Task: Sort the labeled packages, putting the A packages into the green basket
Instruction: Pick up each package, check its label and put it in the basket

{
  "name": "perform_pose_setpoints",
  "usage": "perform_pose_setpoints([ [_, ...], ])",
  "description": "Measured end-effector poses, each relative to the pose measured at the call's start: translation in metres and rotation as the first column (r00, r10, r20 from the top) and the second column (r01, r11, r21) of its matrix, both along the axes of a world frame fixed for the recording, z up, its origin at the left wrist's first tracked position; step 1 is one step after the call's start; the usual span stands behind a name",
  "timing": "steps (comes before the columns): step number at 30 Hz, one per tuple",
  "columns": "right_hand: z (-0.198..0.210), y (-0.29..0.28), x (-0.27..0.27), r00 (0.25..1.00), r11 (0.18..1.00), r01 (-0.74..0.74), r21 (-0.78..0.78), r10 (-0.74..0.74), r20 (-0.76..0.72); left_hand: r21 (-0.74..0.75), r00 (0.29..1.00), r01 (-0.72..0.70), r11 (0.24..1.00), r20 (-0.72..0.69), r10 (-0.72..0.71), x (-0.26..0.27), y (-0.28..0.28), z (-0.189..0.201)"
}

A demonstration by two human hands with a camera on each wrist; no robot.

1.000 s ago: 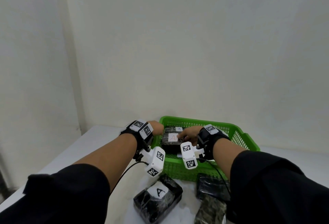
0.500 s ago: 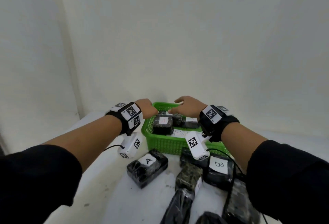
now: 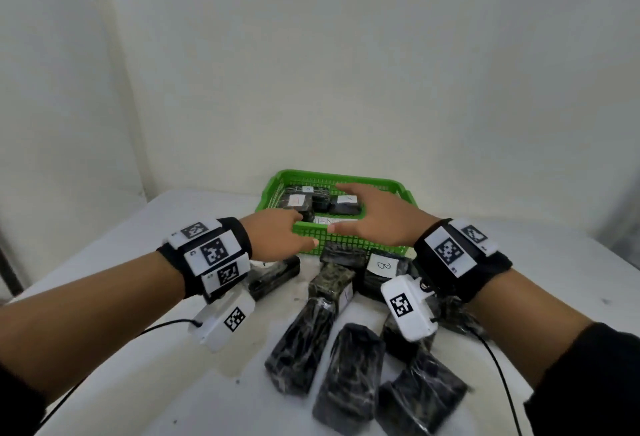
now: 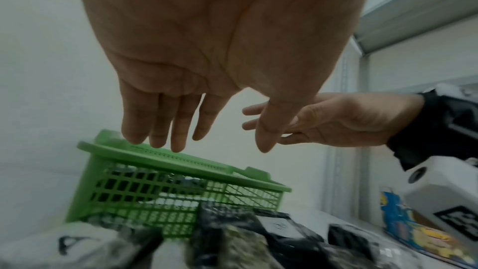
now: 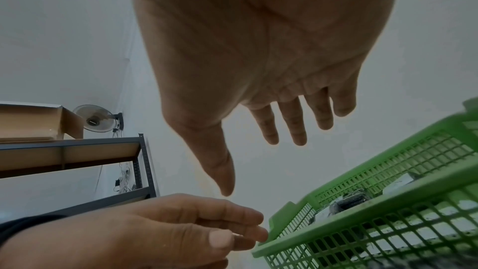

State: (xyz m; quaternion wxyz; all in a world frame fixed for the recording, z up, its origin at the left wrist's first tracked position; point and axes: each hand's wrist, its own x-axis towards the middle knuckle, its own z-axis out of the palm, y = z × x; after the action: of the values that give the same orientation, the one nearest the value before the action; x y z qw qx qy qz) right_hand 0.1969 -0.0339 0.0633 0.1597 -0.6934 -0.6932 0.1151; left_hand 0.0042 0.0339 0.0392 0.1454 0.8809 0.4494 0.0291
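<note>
The green basket point(image 3: 349, 239) stands at the far middle of the white table and holds several black wrapped packages with white labels point(image 3: 296, 201). My left hand point(image 3: 277, 235) hovers just before the basket's near left corner, fingers straight, holding nothing. My right hand point(image 3: 375, 216) hovers over the basket's near rim, fingers spread and empty. Under the left hand lies a black package point(image 3: 277, 274); its A label point(image 4: 70, 243) shows in the left wrist view. A package labeled B point(image 3: 382, 271) lies before the basket. Both palms look empty in the wrist views point(image 4: 196, 130) point(image 5: 271, 140).
Several more black wrapped packages point(image 3: 311, 338) lie in a pile on the table point(image 3: 138, 248) near me, labels mostly hidden. Wrist camera cables trail over the table. A wall stands close behind the basket. Metal shelving point(image 5: 77, 150) with a cardboard box stands off to the left.
Both hands have let go of the package set in the basket and pulled back toward me, out over its near rim. The head view has tilted down, showing more of the pile.
</note>
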Motion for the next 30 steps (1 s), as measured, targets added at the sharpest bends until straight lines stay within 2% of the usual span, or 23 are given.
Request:
perform_pose_setpoints([
  [4,-0.006,-0.041,0.009,1.0,0.999,0.008,0.038,-0.007,-0.026,0.007,0.992,0.089,0.996,0.086,-0.089,0.0,-0.044,-0.006],
  [10,-0.022,-0.094,0.022,0.999,0.998,-0.017,0.065,0.02,-0.043,0.056,0.987,0.138,0.989,0.079,-0.143,0.007,-0.102,-0.012],
  [14,-0.037,-0.118,0.032,0.998,0.996,0.008,0.087,-0.003,-0.056,0.084,0.969,0.193,0.978,0.141,-0.204,0.015,-0.133,-0.018],
  [24,-0.068,-0.149,0.052,0.998,0.995,0.018,0.096,-0.011,-0.069,0.074,0.946,0.273,0.959,0.162,-0.281,0.041,-0.167,-0.041],
  [30,-0.075,-0.165,0.058,0.996,0.996,0.022,0.088,-0.014,-0.086,0.102,0.945,0.307,0.946,0.089,-0.316,0.057,-0.175,-0.057],
])
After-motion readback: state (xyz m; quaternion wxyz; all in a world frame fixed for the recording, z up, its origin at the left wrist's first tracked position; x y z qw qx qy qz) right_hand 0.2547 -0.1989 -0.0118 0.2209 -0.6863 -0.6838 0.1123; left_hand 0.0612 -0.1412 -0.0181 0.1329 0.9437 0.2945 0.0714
